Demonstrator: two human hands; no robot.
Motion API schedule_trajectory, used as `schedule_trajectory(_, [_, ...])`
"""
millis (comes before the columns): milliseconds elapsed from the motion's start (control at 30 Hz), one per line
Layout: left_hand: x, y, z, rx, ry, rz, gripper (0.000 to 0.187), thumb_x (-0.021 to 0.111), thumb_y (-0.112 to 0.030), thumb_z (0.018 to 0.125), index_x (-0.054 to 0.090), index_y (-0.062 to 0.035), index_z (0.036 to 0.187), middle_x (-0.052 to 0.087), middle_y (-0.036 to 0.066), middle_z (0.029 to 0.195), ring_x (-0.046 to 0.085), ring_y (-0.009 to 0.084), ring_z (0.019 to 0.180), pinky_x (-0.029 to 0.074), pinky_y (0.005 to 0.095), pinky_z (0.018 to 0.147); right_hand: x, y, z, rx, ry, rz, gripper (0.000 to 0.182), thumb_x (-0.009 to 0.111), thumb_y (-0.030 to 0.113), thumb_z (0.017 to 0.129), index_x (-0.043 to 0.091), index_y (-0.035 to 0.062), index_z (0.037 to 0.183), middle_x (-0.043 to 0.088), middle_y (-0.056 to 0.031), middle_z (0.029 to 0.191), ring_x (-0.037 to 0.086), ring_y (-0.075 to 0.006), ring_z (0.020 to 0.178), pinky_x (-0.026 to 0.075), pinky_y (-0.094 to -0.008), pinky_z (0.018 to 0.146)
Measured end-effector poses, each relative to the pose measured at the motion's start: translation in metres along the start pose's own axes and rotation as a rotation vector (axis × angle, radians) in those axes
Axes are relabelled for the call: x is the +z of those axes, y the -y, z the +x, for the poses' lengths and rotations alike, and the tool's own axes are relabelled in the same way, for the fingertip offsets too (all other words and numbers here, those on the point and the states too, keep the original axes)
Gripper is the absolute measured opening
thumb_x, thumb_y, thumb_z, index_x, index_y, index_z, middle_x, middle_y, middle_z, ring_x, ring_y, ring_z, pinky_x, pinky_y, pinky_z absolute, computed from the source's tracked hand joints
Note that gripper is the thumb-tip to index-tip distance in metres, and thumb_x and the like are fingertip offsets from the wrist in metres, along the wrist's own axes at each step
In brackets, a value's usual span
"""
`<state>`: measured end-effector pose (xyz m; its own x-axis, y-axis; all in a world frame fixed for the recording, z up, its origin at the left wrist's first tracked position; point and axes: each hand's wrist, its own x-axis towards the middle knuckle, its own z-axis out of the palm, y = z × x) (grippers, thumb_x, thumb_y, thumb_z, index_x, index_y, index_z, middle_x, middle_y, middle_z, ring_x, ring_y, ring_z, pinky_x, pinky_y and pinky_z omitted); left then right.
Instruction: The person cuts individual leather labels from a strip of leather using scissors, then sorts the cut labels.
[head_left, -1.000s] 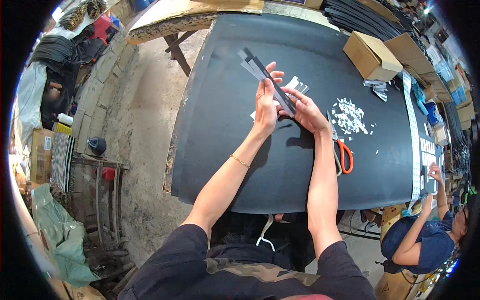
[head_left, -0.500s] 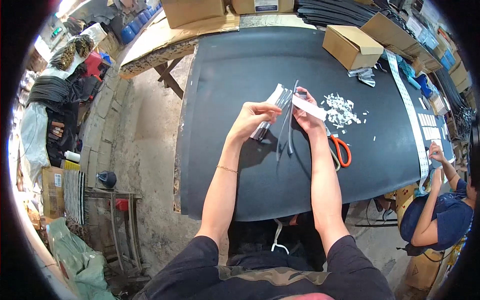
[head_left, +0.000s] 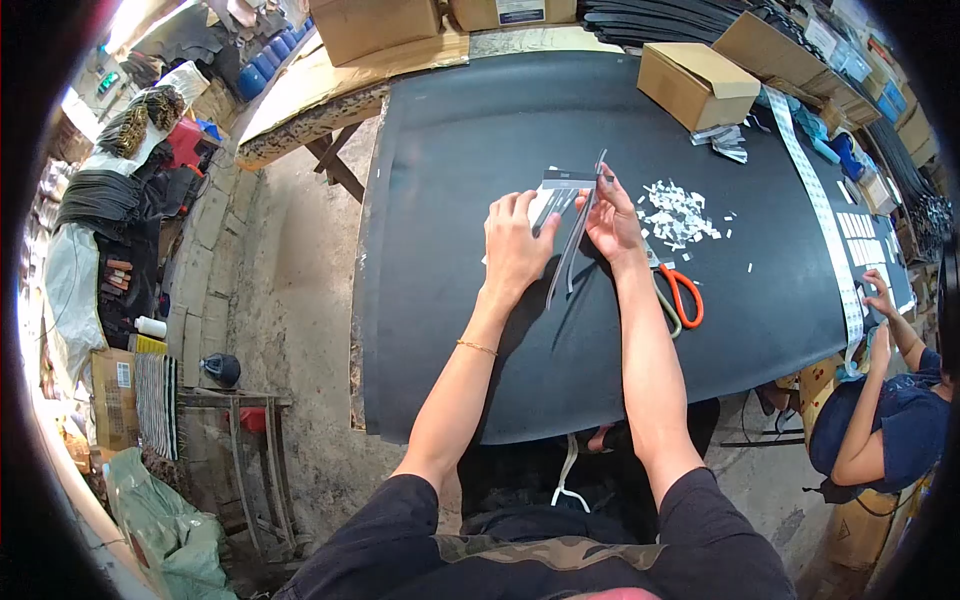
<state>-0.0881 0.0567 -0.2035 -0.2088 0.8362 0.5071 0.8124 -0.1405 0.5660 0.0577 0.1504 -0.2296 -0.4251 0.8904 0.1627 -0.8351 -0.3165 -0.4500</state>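
Observation:
Thin dark strips (head_left: 577, 247) hang from my right hand (head_left: 613, 222), whose fingers are closed round their upper part. A short grey-and-white label strip (head_left: 568, 181) extends leftward from the same fingertips. My left hand (head_left: 517, 240) is just to the left, fingers apart and bent over a flat bundle of white and grey strips (head_left: 550, 207) on the black table; whether its fingertips touch the bundle is hidden. Orange-handled scissors (head_left: 684, 298) lie right of my right wrist. Beyond them is a heap of small white cut pieces (head_left: 677, 214).
The black table (head_left: 450, 130) carries a cardboard box (head_left: 697, 85) at the back right and a long white printed band (head_left: 815, 200). At the right edge a co-worker (head_left: 880, 430) has both hands near white labels (head_left: 860, 238). A wooden stand (head_left: 235, 400) is at left.
My left hand has turned palm down and its fingers have spread over the bundle. The white strip that lay across my right hand now shows as a grey-and-white strip pointing left.

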Motion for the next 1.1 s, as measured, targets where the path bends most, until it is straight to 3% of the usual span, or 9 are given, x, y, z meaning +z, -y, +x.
schedule_trajectory(67, [0.000,0.000,0.006,-0.062,-0.063,-0.286,0.027,0.063,-0.019,0.086,0.061,0.0038,0.100,0.064,0.013,0.089,0.062,0.0228,0.079,0.049,0.0325,0.072,0.001,0.000,-0.001,-0.004,0.002,-0.009,0.030,0.061,0.009,0.088,0.052,0.0084,0.117,0.065,-0.0040,0.092,0.063,-0.0165,0.079,0.053,-0.0291,0.071])
schedule_trajectory(100, [-0.004,0.000,0.008,-0.060,-0.061,-0.287,0.027,0.063,-0.019,0.086,0.061,0.0038,0.100,0.064,0.013,0.089,0.062,0.0228,0.079,0.049,0.0325,0.072,0.002,0.000,-0.001,-0.005,0.006,-0.020,0.030,0.062,0.009,0.088,0.052,0.0088,0.117,0.065,-0.0036,0.092,0.063,-0.0161,0.079,0.054,-0.0276,0.069])
schedule_trajectory(167, [-0.012,-0.001,0.010,-0.418,0.329,-0.992,0.023,0.057,-0.021,0.093,0.061,0.0015,0.094,0.061,0.007,0.079,0.060,0.0170,0.078,0.049,0.0326,0.069,0.003,-0.001,-0.002,0.007,0.005,-0.027,0.032,0.063,0.009,0.087,0.052,0.0092,0.117,0.065,-0.0028,0.094,0.064,-0.0157,0.078,0.055,-0.0269,0.068])
schedule_trajectory(200, [-0.011,-0.001,0.008,-0.439,0.407,-1.178,0.028,0.049,-0.026,0.097,0.060,-0.0006,0.095,0.060,0.005,0.082,0.059,0.0130,0.082,0.050,0.0306,0.072,0.002,-0.002,-0.001,0.026,0.030,-0.070,0.032,0.064,0.010,0.086,0.052,0.0094,0.116,0.065,-0.0031,0.094,0.065,-0.0158,0.078,0.055,-0.0273,0.069])
schedule_trajectory(300, [-0.002,-0.006,0.003,-0.541,0.452,-1.457,0.032,0.046,-0.031,0.098,0.059,-0.0016,0.096,0.060,0.006,0.086,0.059,0.0132,0.084,0.050,0.0304,0.074,0.004,-0.005,0.002,0.073,0.094,-0.149,0.033,0.067,0.011,0.084,0.051,0.0097,0.114,0.065,-0.0041,0.093,0.065,-0.0160,0.078,0.055,-0.0277,0.068])
schedule_trajectory(433, [-0.001,-0.011,0.000,-0.512,0.455,-1.488,0.035,0.050,-0.035,0.095,0.055,-0.0023,0.105,0.061,0.009,0.093,0.061,0.0170,0.089,0.051,0.0346,0.081,0.007,-0.006,0.000,0.135,0.138,-0.247,0.036,0.071,0.008,0.081,0.051,0.0100,0.111,0.064,-0.0052,0.089,0.065,-0.0157,0.075,0.054,-0.0277,0.058])
schedule_trajectory(533, [0.000,-0.004,0.001,-0.449,0.562,-1.567,0.041,0.051,-0.036,0.094,0.051,0.0009,0.113,0.061,0.013,0.094,0.063,0.0206,0.081,0.054,0.0342,0.074,0.015,0.001,-0.004,0.153,0.112,-0.315,0.034,0.071,0.003,0.079,0.053,0.0086,0.107,0.061,-0.0031,0.081,0.055,-0.0074,0.061,0.042,-0.0190,0.048])
schedule_trajectory(733, [0.000,0.003,0.004,-0.524,0.585,-1.574,0.038,0.051,-0.033,0.094,0.050,0.0026,0.109,0.059,0.012,0.088,0.063,0.0189,0.068,0.056,0.0298,0.055,0.021,0.000,-0.006,0.196,0.142,-0.383,0.039,0.070,0.001,0.080,0.052,0.0070,0.114,0.061,-0.0042,0.087,0.056,-0.0088,0.069,0.043,-0.0214,0.052])
schedule_trajectory(1100, [0.004,0.012,0.003,-0.767,0.524,-1.521,0.022,0.056,-0.023,0.093,0.056,-0.0018,0.100,0.060,0.007,0.084,0.061,0.0142,0.065,0.055,0.0255,0.057,0.029,0.002,-0.006,0.297,0.311,-0.503,0.053,0.061,-0.005,0.082,0.038,0.0015,0.129,0.053,-0.0061,0.096,0.059,-0.0141,0.078,0.055,-0.0227,0.060])
